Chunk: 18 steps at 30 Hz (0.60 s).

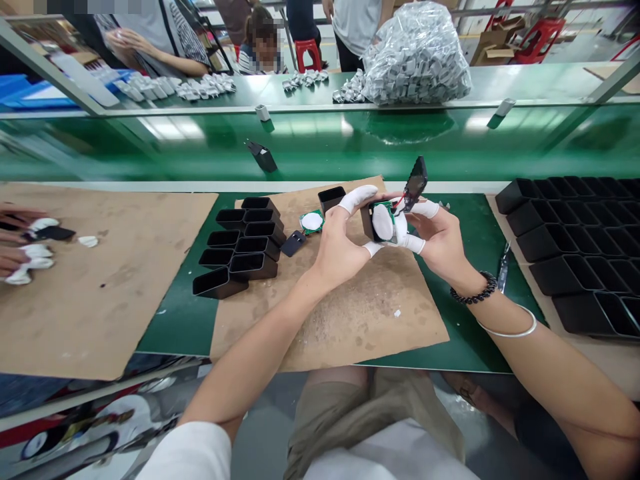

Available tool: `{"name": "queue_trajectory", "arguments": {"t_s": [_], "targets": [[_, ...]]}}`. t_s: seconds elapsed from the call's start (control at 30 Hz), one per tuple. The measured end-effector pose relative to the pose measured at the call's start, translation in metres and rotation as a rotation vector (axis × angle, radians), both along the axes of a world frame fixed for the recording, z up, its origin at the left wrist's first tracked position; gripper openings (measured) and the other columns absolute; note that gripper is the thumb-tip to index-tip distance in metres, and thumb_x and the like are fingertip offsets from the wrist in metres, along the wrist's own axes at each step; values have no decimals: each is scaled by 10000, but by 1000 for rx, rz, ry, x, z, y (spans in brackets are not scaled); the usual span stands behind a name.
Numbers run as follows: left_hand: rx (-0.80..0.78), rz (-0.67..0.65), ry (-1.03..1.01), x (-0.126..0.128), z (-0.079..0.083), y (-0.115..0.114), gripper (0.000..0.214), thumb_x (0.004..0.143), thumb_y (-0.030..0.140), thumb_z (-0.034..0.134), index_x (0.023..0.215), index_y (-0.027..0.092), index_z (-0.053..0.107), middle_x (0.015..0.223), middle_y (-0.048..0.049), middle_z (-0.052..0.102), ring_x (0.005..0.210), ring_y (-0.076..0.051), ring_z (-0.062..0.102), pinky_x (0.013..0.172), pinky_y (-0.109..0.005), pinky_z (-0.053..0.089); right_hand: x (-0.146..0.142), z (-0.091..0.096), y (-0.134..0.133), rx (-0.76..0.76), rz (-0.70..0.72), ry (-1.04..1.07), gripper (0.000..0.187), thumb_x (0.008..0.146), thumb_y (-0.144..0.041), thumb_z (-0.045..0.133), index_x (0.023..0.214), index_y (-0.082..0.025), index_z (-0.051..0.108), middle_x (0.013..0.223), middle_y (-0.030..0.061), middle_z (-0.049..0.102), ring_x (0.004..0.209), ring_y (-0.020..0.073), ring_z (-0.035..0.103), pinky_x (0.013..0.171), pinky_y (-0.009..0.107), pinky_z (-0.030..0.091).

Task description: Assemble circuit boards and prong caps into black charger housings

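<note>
My left hand (340, 243), with white finger cots on its fingertips, grips a black plastic housing (368, 223) above the cardboard. In my right hand (440, 237), also in finger cots, is a green circuit board (392, 209) with a white oval pad (383, 222) facing me. The board is at the housing's opening; how far it is inside is hard to see. A black end piece (416, 183) sticks up from it on red wires. Left of my hands lie another circuit board (312, 222) with a white pad, its black end piece (293, 243), and a black housing (331, 196).
Several open black housings (254, 265) stand in rows on the cardboard (350, 320); more rows (570, 273) are at right. A tool (503, 267) lies nearby. A black adapter (262, 157) lies on the green conveyor (320, 150). A co-worker's hands (25, 247) are at left.
</note>
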<state>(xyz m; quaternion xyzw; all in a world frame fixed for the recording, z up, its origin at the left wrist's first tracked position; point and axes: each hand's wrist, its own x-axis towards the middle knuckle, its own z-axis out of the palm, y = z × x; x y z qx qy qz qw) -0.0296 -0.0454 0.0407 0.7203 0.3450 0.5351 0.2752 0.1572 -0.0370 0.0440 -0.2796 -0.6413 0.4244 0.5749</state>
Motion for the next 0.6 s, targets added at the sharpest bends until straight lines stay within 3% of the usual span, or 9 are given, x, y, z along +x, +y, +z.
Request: {"name": "queue_trajectory", "arguments": {"t_s": [0.27,0.43,0.6], "targets": [[54,0,-5,1,2,0,702,766,333,855,1352,256,475,1353,-100,675,1323,-293,621,1175,-511,459,-3,-3,-2,22,-9,20,447,642,-409,951,1040,-309,774,1270,37,737,1260,300,645,1034,481,567],[74,-1,10,1,7,-2,722,752,347,869,1346,263,467,1379,-99,654,1332,-303,616,1175,-513,462,-3,-3,-1,-52,-14,109,551,534,-448,993,1024,-346,762,1149,-10,777,1114,277,716,1016,503,586],[57,-21,2,0,7,-2,746,759,373,863,1371,268,450,1423,-99,620,1371,-323,583,1209,-539,425,0,-1,-2,-105,-60,41,563,511,-544,977,988,-354,747,1172,-5,764,1149,295,700,1028,513,578]]}}
